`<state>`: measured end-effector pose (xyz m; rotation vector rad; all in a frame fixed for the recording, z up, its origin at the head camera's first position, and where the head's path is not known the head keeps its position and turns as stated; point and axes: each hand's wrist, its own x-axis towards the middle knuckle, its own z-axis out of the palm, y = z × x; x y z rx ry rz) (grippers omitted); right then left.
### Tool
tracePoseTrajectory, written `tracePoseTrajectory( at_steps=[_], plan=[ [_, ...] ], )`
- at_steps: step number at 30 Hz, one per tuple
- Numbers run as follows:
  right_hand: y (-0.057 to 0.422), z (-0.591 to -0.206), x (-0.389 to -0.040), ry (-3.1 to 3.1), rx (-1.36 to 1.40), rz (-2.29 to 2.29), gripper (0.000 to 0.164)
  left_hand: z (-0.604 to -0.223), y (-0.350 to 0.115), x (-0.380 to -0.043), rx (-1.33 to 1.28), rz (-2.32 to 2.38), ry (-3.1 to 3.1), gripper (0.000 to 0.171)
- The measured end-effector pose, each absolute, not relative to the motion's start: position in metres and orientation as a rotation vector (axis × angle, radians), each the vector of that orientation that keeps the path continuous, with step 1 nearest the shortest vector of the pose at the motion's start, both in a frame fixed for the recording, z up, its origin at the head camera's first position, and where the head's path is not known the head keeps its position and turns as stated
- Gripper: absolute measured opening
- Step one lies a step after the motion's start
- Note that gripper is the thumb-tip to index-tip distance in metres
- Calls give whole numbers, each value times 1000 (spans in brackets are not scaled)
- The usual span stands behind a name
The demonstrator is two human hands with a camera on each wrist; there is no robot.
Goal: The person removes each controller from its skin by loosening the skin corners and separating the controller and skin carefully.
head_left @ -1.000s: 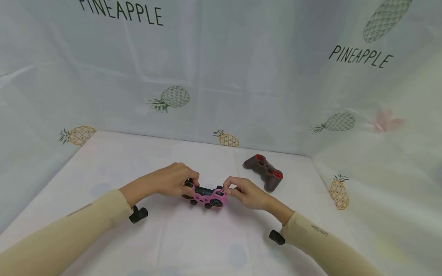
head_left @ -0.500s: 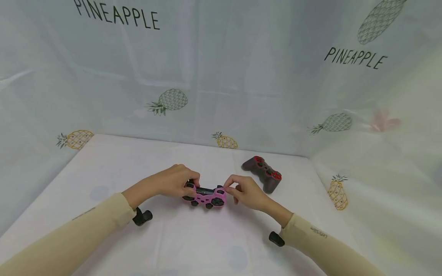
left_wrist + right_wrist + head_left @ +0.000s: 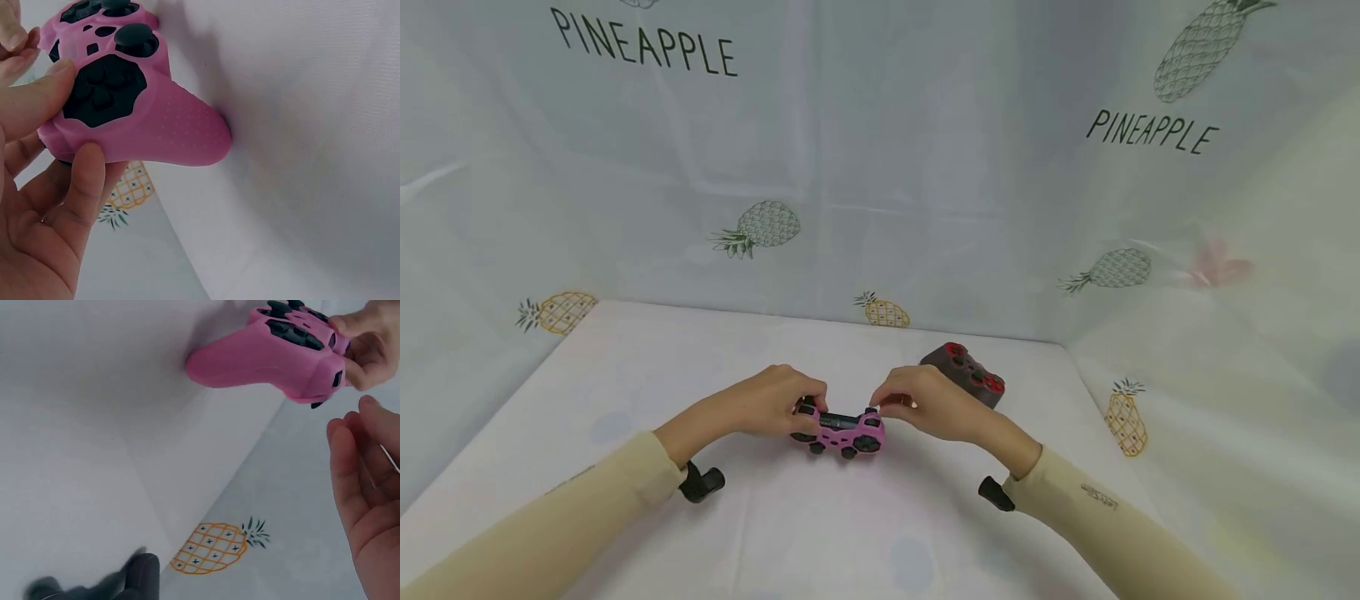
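My left hand [image 3: 775, 400] grips the left end of a pink game controller [image 3: 859, 433] with black buttons and sticks. In the left wrist view, the thumb presses on the face of the controller [image 3: 169, 119] beside the direction pad, with fingers behind it. One handle of the controller points down to the white tabletop. My right hand [image 3: 936, 406] is at the controller's upper right corner in the head view. From the right wrist view, the right hand [image 3: 378, 506] has its thumb and fingers loosely bent, just off the controller [image 3: 250, 359], holding nothing.
Behind the right hand, a dark grey controller with red trim [image 3: 977, 379] lies on the white tabletop [image 3: 820, 533], partly covered by that hand. A pineapple-print sheet [image 3: 925, 167] rises along the back and sides. Black camera mounts [image 3: 702, 483] sit under both wrists.
My right fingers have come off the pink controller's right end and moved up and left, now overlapping the dark controller. The left hand keeps its grip. The head view has tilted slightly.
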<state>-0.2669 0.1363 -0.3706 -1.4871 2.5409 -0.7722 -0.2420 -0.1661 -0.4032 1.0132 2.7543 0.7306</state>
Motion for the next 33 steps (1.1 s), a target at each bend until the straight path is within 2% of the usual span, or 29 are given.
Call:
tracePoseTrajectory(
  at_steps=[7, 21, 33],
  plan=[
    [122, -371, -267, 2539, -1497, -580, 11, -405, -166, -242, 999, 739, 2748, 13],
    [111, -366, -272, 2505, -1509, -542, 8, -404, -168, -241, 1009, 759, 2742, 13],
    [109, -368, -269, 2520, -1684, -421, 10, -405, -167, -240, 996, 750, 2748, 13]
  ],
)
